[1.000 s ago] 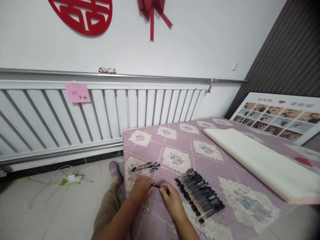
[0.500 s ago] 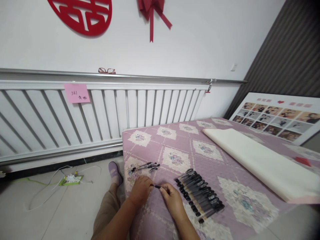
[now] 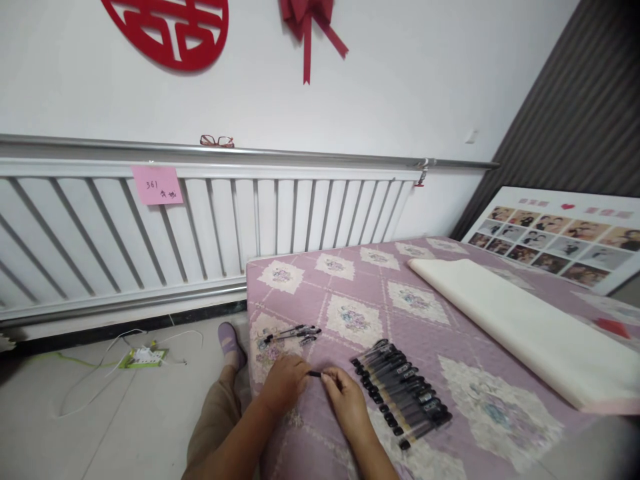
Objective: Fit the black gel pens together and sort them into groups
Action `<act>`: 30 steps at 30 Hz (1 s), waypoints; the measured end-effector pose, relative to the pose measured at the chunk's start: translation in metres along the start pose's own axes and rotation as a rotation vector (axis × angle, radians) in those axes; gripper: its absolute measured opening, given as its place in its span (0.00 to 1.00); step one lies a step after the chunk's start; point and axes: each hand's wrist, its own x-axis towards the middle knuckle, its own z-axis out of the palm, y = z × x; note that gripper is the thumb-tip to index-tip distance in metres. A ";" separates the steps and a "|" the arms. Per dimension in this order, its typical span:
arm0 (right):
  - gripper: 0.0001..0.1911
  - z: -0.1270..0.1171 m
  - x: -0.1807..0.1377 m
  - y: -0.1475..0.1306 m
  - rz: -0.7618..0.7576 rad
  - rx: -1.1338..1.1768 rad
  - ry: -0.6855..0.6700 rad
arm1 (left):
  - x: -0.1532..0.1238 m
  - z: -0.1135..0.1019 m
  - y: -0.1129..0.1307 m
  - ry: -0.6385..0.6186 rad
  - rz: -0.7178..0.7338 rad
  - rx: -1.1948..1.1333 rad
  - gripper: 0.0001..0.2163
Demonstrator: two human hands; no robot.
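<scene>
Pinching one pen [image 3: 315, 374] between left hand [image 3: 284, 385] and right hand [image 3: 344, 399], you work beside the pen row [image 3: 400, 391].

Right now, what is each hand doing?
Left hand: closed on one end of a black pen.
Right hand: fingertips pinching the same pen's other end.

Both arms reach forward from the bottom of the view, bare to the elbow. The left hand [image 3: 283, 385] and the right hand [image 3: 346, 402] sit close together, knuckles up. Their fingertips point at each other and nearly meet, with fingers curled in a pinch.
</scene>
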 end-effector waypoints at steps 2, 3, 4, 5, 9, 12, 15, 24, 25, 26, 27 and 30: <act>0.13 0.002 0.000 0.005 -0.001 -0.011 0.052 | 0.001 0.003 -0.002 0.084 -0.075 0.012 0.08; 0.14 0.003 0.000 0.007 -0.010 -0.031 0.080 | 0.001 0.005 -0.003 0.138 -0.122 0.014 0.08; 0.14 0.005 0.000 0.008 -0.030 -0.062 0.103 | 0.002 0.006 -0.005 0.190 -0.165 0.012 0.08; 0.14 0.007 0.000 0.010 -0.062 -0.098 0.121 | 0.002 0.007 -0.007 0.233 -0.198 0.005 0.08; 0.13 0.019 0.012 0.005 -0.214 -0.254 0.131 | 0.004 0.009 -0.016 0.339 -0.253 -0.064 0.08; 0.16 0.031 0.029 -0.003 -0.288 -0.383 0.093 | 0.005 0.010 -0.020 0.396 -0.266 -0.114 0.09; 0.20 0.042 0.046 -0.008 -0.329 -0.506 0.072 | 0.005 0.010 -0.022 0.425 -0.268 -0.142 0.10; 0.21 0.052 0.055 -0.004 -0.298 -0.666 0.101 | 0.004 0.010 -0.024 0.425 -0.291 -0.179 0.10; 0.19 0.051 0.054 -0.004 -0.289 -0.674 0.109 | 0.004 0.009 -0.023 0.420 -0.293 -0.182 0.10; 0.18 0.050 0.052 -0.005 -0.274 -0.685 0.111 | 0.004 0.009 -0.023 0.415 -0.296 -0.182 0.10; 0.16 0.050 0.051 -0.006 -0.257 -0.696 0.108 | 0.004 0.008 -0.023 0.408 -0.297 -0.180 0.10; 0.10 0.047 0.047 -0.008 -0.227 -0.688 0.076 | 0.005 0.006 -0.021 0.376 -0.290 -0.163 0.09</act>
